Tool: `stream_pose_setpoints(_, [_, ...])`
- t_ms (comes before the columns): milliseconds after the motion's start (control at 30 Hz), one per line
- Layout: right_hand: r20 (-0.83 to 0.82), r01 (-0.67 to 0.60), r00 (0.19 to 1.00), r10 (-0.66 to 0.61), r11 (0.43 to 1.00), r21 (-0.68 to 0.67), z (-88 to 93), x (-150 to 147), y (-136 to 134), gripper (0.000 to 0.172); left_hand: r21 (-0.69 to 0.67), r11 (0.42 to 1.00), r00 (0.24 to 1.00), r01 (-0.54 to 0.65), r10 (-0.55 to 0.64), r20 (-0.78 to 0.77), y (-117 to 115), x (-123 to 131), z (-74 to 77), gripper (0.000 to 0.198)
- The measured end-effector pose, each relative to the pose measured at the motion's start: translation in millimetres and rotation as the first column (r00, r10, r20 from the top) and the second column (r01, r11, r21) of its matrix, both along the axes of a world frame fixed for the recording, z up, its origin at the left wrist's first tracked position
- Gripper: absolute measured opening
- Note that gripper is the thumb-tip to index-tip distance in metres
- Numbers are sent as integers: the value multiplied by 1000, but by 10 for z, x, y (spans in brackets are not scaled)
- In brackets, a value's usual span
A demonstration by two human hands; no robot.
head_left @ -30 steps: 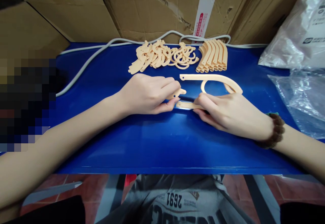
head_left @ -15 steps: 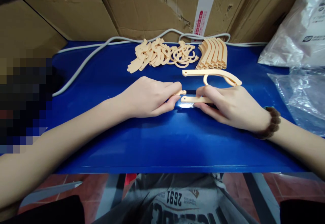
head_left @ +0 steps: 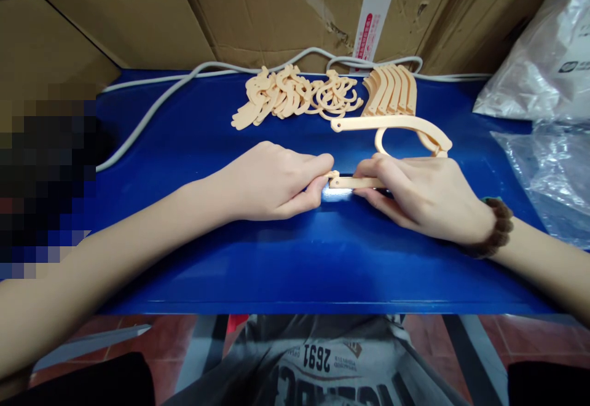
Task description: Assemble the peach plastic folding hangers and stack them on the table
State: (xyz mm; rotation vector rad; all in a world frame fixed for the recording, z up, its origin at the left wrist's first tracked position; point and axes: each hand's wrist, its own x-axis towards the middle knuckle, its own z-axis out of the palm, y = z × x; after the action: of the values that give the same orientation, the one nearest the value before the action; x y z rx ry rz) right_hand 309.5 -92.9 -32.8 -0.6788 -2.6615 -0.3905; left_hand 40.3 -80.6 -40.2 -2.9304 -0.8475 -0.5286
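My left hand (head_left: 288,179) pinches a small cream plastic piece (head_left: 332,174), mostly hidden by the fingers; only its tip sticks out to the right. Between thumb and fingers of my right hand (head_left: 415,191) is a cream plastic hanger arm (head_left: 348,183), its holed end pointing left. That end meets the tip of the left piece, one overlapping the other. Just behind my right hand, another curved hanger arm (head_left: 382,123) extends leftward, with a hook-like ring (head_left: 380,142) beneath it. Whether these join the held arm is hidden by my hand.
At the back of the blue table (head_left: 276,265) lie a pile of flat shaped pieces (head_left: 276,96), a heap of hooks (head_left: 338,96) and a row of curved arms (head_left: 391,91). A white cable (head_left: 161,111) runs behind them, before cardboard boxes (head_left: 276,19). Plastic bags (head_left: 530,68) are at right.
The held arm's holed end and the left piece's tip have come together; a small gap was between them before. The curved arm behind my right hand has shifted slightly.
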Motion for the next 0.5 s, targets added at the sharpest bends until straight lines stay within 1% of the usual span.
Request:
stream_pose_setpoints(100, [43, 2, 999, -5, 998, 58, 16, -6, -36, 34, 19, 999, 996, 35, -34, -83, -27, 9, 78, 22])
stream_pose_setpoints(167, [80, 11, 997, -17, 997, 72, 23, -6, -49, 35, 77, 996, 993, 36, -27, -113, -32, 10, 97, 23])
stream_pose_setpoints(267, [92, 36, 995, -39, 999, 38, 10, -3, -51, 35, 189, 982, 991, 10, 15, -131, -26, 7, 78, 28])
stream_pose_setpoints(333, [93, 58, 994, -58, 998, -1, -6, -1, -48, 37, 231, 973, 987, -1, 38, -153, -18, 7, 59, 30])
stream_pose_setpoints(500, [135, 98, 987, -92, 994, -43, -17, -5, -46, 41, 243, 970, 976, 9, 44, -214, -4, 3, 45, 35])
